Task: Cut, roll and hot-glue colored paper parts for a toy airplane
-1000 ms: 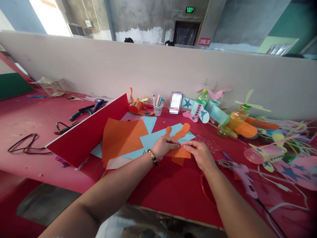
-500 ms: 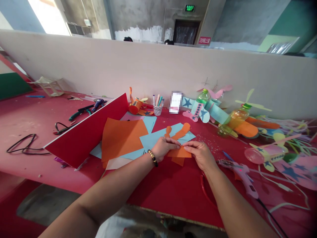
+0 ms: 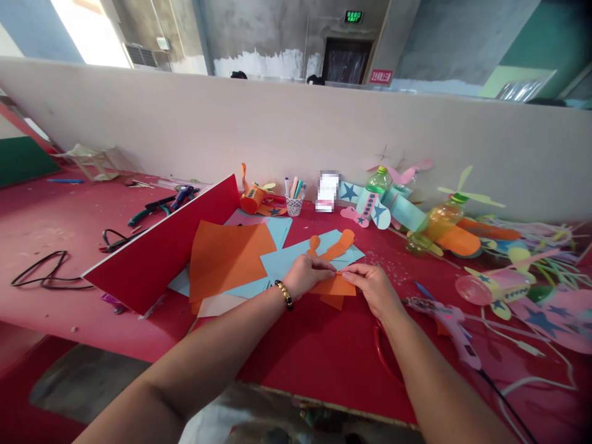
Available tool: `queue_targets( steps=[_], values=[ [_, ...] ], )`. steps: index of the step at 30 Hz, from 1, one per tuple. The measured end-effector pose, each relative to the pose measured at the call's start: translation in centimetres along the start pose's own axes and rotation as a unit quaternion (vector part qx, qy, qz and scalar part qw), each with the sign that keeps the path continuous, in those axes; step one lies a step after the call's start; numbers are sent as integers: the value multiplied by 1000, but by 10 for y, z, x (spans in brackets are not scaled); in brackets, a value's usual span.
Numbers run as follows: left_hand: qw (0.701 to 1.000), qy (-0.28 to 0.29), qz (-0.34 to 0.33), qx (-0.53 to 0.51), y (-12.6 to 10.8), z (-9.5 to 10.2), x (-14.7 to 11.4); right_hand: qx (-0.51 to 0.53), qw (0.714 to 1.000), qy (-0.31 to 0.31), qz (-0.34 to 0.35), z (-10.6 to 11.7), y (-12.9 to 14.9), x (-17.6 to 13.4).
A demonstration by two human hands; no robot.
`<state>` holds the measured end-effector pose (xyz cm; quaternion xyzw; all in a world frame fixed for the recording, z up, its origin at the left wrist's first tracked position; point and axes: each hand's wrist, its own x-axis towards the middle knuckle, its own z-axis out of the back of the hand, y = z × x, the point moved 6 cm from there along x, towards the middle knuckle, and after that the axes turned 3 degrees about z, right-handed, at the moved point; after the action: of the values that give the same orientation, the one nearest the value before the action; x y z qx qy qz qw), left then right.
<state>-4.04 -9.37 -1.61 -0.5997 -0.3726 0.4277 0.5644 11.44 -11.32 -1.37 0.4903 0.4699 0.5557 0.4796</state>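
Observation:
A small piece of orange paper (image 3: 337, 285) is pinched along its upper edge by both hands. My left hand (image 3: 305, 275), with a beaded bracelet at the wrist, is closed on the left part of that edge. On the right part, my right hand (image 3: 372, 283) has its thumb and fingers pressed together. Another orange scrap (image 3: 332, 301) shows below the held piece. Just beyond my fingers, orange cut-out strips (image 3: 340, 246) lie on light blue paper (image 3: 282, 261). A large orange sheet (image 3: 231, 259) rests to the left.
A pink glue gun (image 3: 456, 327) lies right of my right arm, near a red curved handle (image 3: 385, 354). Bottle planes (image 3: 444, 225) line the back right. A pen cup (image 3: 294, 205) and a phone (image 3: 327, 191) stand behind. At left a red divider (image 3: 171, 246) rises from the table.
Both hands stay at nearly the same spot, still pinching the orange paper. Its right corner and the hands have shifted only very slightly.

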Motion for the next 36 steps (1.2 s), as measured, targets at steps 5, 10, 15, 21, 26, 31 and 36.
queue_targets(
  steps=[5, 10, 15, 21, 26, 31, 36],
  values=[
    [999, -12, 13, -37, -3, 0, -1, 58, 998, -14, -15, -1, 1, -2],
    [991, -9, 44, -129, 0, -5, -3, 135, 990, -18, -43, -4, 0, -2],
    [982, -7, 59, -181, 3, -7, -3, 183, 980, -4, -73, -7, 2, -4],
    [982, -5, 56, -179, 5, -8, -3, 179, 981, 0, -79, -6, -1, -4],
    [985, 8, 45, -164, 5, -8, -1, 120, 992, -4, -42, -3, 0, -3],
    [994, 0, 39, -107, 6, -3, 0, 0, 1000, -21, -1, 0, 4, -4],
    [999, -3, 16, -33, 6, 1, 2, -34, 999, 9, -20, -4, 3, -3]
  ],
)
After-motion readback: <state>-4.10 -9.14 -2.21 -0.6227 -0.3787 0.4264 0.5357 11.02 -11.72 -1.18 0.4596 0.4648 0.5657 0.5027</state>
